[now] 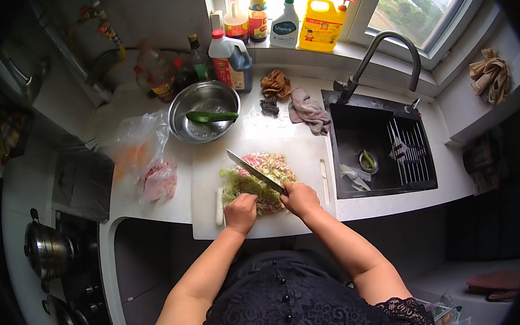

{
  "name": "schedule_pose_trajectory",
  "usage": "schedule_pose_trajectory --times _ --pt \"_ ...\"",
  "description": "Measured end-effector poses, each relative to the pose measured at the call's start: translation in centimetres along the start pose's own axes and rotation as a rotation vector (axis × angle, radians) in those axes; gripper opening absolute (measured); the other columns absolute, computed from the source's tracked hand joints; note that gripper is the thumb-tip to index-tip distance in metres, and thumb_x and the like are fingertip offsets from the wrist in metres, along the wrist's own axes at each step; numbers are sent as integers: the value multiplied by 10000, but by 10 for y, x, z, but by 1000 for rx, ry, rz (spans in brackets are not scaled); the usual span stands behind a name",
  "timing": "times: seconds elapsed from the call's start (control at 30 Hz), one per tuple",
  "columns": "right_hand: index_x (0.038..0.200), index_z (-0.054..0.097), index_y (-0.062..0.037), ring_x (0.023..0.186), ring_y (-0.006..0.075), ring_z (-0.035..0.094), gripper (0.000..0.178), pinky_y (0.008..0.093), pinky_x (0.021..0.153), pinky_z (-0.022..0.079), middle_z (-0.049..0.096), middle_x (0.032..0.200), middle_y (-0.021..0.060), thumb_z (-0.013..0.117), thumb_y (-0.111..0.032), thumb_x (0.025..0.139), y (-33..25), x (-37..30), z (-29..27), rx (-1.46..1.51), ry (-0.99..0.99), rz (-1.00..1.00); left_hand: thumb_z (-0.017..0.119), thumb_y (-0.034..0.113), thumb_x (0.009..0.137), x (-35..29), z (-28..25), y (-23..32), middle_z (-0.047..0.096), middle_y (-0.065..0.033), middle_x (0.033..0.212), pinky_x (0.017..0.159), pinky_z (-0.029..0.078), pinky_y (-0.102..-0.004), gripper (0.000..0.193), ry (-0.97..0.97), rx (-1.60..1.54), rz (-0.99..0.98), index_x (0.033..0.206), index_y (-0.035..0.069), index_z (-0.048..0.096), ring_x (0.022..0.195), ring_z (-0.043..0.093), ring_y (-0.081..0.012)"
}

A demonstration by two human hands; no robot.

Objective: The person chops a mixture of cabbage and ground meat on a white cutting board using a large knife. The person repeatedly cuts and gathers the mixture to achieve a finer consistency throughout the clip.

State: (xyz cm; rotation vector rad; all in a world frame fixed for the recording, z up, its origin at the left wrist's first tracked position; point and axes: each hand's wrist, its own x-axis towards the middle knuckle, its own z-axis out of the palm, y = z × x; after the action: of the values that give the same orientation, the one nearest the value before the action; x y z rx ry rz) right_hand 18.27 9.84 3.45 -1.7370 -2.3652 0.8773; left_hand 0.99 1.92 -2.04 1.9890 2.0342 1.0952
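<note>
A white cutting board (202,167) lies at the counter's front edge, with a heap of finely chopped pink and pale green food (275,161) on it. My right hand (301,200) is closed round the handle of a kitchen knife (255,172). The blade slants across the heap, its tip pointing up and left. At the heap's near left side my left hand (241,213) has its fingers curled in against pale green shreds (234,186). What those fingers hold, if anything, is hidden.
A steel bowl (192,131) with a green vegetable (212,116) stands behind the board. Left are a plastic bag (149,132) and bagged pink meat (158,180). Right is a black sink (356,135) with a tall faucet (414,56). Bottles line the back; a pot (48,249) sits left.
</note>
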Motion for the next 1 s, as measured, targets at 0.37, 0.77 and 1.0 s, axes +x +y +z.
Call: schedule_pose_trajectory --times 0.37,0.77,1.0 --pt "878 593 -101 803 383 626 173 486 707 492 655 815 178 605 -244 780 -4 3 4 -42 -17 -6 669 115 778 -8 -9 -3 662 -55 804 597 516 -359 30 17 -13 -48 802 102 680 692 640 -266" --pt "912 613 -102 849 373 632 184 476 751 494 669 859 165 592 -246 799 -7 3 -2 12 35 57 681 109 764 -22 -22 -15 664 -56 811 612 524 -354 28 60 -14 -100 791 103 677 703 646 -266" --pt "885 602 -78 794 384 624 195 483 709 483 659 811 163 612 -235 771 5 7 6 -33 26 93 667 102 766 -22 -24 -13 655 -59 806 611 523 -360 34 54 -49 -89 799 107 667 701 640 -268"
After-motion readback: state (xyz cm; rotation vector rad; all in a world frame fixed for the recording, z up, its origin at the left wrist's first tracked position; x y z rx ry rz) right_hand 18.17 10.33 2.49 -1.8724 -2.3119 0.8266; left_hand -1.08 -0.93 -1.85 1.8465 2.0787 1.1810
